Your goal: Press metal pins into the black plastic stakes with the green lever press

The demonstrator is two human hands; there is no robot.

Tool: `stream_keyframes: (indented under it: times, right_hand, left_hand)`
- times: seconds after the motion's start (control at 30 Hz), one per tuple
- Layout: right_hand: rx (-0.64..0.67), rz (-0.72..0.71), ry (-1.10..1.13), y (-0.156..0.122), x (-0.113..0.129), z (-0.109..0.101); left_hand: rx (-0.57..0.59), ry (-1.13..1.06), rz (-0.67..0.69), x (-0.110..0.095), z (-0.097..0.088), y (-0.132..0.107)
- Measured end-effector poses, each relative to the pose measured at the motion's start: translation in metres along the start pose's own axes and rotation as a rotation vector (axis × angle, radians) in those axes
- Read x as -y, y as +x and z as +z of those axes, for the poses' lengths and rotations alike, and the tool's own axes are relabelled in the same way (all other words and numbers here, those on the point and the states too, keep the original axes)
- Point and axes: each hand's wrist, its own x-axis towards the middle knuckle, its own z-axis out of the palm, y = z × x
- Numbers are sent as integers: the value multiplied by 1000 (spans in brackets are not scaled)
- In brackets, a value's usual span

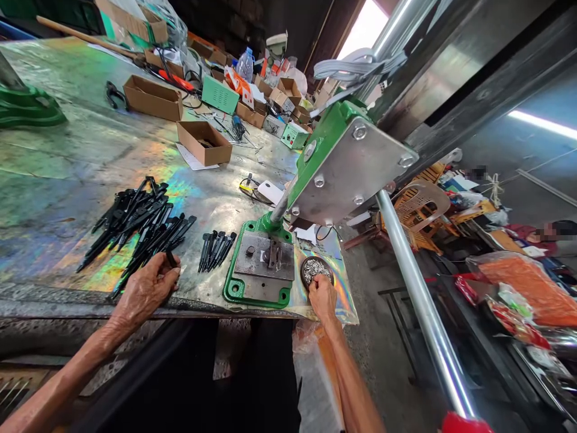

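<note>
My left hand [148,285] is closed on a slim black stake-like piece [171,259], at the near edge of a large pile of similar black pieces [135,219]. With its fingers pinched together, my right hand [323,296] reaches into a round dark dish [332,278] of small shiny metal parts [315,268]; what the fingertips hold is hidden. Between my hands stands a green hand press [234,290] with a steel fixture plate [241,264] on its base. A smaller group of black pieces [217,249] lies just left of the press.
The press's steel plate [347,168] and long lever [424,300] rise over the right side. Open cardboard boxes [216,150] and a light green box [220,95] sit farther back. The metal tabletop [67,210] ends close to my body. A person is partly visible at far right.
</note>
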Motion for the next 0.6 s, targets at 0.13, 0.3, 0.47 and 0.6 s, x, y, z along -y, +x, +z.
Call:
stream_keyframes:
  times: [0.13,0.3,0.47,0.6]
  right_hand:
    - [-13,-9,94,0,-8,2]
    - [-32,4,275,2,-16,3]
    - [-65,48,498,-2,-13,-5]
    - [-49,42,732,-19,7,-19]
  left_hand:
    - [29,-47,-25,8,0,2]
    - [28,-79,-5,16,1,2]
    - [-99,-229,54,14,4,-1]
    - [-8,-503,-48,-12,2,-17]
